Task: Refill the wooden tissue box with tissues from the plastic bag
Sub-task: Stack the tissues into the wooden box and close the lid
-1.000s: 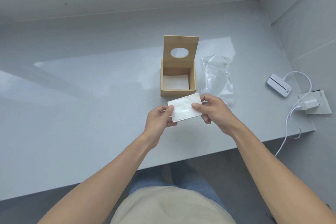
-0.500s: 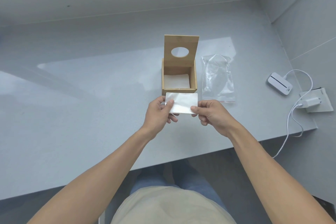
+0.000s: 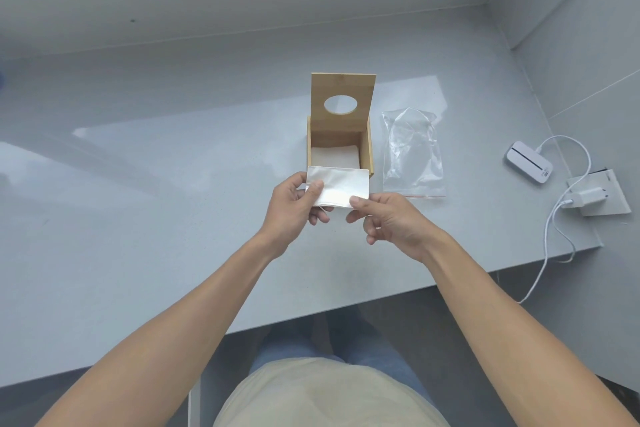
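1. My left hand (image 3: 294, 206) pinched the left end of a small white stack of tissues (image 3: 337, 185), thumb on top and fingers curled beneath.
2. My right hand (image 3: 388, 222) pinched the stack's lower right corner between thumb and forefinger, the other fingers loosely curled below.
3. I held the stack in the air just in front of the wooden tissue box (image 3: 339, 149), its far edge overlapping the box's near wall in my view.
4. The box stood on the grey countertop (image 3: 173, 184) with its hinged lid (image 3: 343, 99) raised upright, the oval opening facing me.
5. White tissues (image 3: 334, 156) already lay flat inside the box.
6. The clear plastic bag (image 3: 414, 152) lay flat on the counter just to the right of the box, not touching it, and looked empty, with a red strip along its near edge.
7. Further right sat a small white device (image 3: 528, 166) with a white cable (image 3: 554, 218) running to a charger plugged into a socket plate (image 3: 602, 194).
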